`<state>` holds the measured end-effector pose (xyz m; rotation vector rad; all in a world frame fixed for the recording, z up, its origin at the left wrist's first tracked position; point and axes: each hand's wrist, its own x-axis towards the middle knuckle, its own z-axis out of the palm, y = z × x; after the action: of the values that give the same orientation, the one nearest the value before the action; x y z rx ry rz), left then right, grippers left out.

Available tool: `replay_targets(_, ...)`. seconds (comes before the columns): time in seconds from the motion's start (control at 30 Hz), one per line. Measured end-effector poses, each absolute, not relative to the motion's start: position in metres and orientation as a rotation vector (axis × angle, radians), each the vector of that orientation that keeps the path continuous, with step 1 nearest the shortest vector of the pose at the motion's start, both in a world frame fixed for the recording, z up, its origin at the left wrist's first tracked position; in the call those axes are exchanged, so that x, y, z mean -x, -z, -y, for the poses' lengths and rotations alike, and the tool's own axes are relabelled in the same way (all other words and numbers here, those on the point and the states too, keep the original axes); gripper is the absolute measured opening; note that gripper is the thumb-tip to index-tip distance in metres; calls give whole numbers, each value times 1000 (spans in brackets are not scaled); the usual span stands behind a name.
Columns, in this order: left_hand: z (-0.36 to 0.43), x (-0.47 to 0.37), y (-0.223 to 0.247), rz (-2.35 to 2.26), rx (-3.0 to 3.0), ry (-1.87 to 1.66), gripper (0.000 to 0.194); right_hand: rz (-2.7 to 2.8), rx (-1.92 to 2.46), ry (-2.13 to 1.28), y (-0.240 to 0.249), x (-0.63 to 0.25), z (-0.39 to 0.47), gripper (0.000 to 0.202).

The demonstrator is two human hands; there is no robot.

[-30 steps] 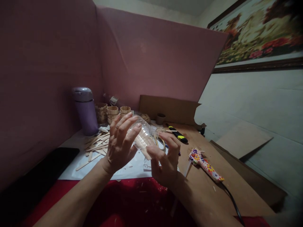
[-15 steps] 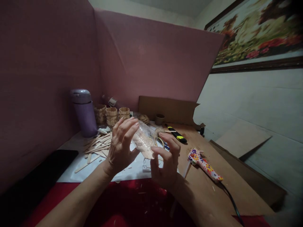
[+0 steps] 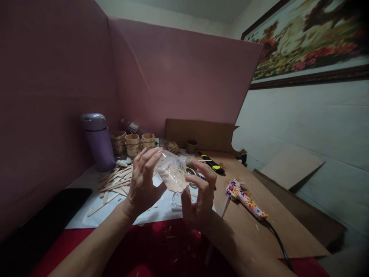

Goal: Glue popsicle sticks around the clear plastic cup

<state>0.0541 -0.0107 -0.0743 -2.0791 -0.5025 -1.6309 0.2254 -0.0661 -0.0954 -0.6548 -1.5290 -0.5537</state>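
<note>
Between my hands, above the white paper, is a clear ribbed plastic bottle piece (image 3: 170, 163), tilted on its side. Pale wooden stick pieces (image 3: 174, 182) with rounded ends line its lower side. My left hand (image 3: 145, 181) has its fingers and thumb curved around the left end. At the right end, my right hand (image 3: 201, 192) holds the rim between thumb and fingertips. Loose craft sticks (image 3: 117, 182) lie in a pile left of my left hand. Right of my right hand rests a flower-patterned glue gun (image 3: 246, 200).
A purple flask (image 3: 99, 144) and several wood-covered cups (image 3: 133, 145) stand at the back left. Twine (image 3: 173, 147), a small brown pot (image 3: 191, 146) and a black-yellow utility knife (image 3: 212, 164) lie farther back. A dark flat object (image 3: 72, 204) is at left.
The plastic piece has turned so its scalloped row of wooden ends shows more toward me. Both hands keep their hold. The whole view has shifted slightly.
</note>
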Motion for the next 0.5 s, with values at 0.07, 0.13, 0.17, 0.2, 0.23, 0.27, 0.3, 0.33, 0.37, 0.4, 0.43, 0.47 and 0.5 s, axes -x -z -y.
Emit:
replay_targets(0.07, 10, -54, 74, 500, 2069, 1637, 80, 1537, 672, 555, 95, -226, 67, 41)
replay_targets(0.13, 10, -54, 74, 500, 2060, 1643, 81, 1537, 684, 546, 96, -226, 67, 41)
replay_targets(0.17, 11, -54, 74, 502, 2057, 1647, 81, 1534, 687, 538, 97, -226, 66, 41)
replay_targets(0.2, 11, -54, 74, 505, 2057, 1651, 81, 1532, 688, 530, 97, -226, 66, 41)
replay_targets(0.23, 11, -54, 73, 505, 2058, 1658, 81, 1533, 689, 524, 98, -226, 66, 40)
replay_targets(0.27, 12, -54, 73, 505, 2063, 1666, 81, 1538, 691, 519, 98, -226, 65, 40)
replay_targets(0.3, 12, -54, 72, 500, 2068, 1676, 81, 1543, 690, 515, 98, -226, 65, 40)
replay_targets(0.33, 12, -54, 72, 487, 2068, 1687, 80, 1547, 686, 510, 98, -226, 65, 40)
replay_targets(0.37, 12, -54, 71, 470, 2066, 1698, 79, 1549, 685, 505, 98, -226, 64, 40)
replay_targets(0.4, 12, -54, 71, 452, 2063, 1707, 77, 1548, 686, 497, 98, -227, 64, 40)
replay_targets(0.43, 12, -54, 70, 432, 2057, 1713, 74, 1545, 689, 486, 98, -227, 63, 40)
replay_targets(0.47, 12, -54, 70, 416, 2050, 1713, 72, 1544, 696, 474, 98, -227, 63, 40)
replay_targets(0.5, 12, -53, 70, 404, 2043, 1711, 71, 1546, 707, 463, 99, -227, 63, 40)
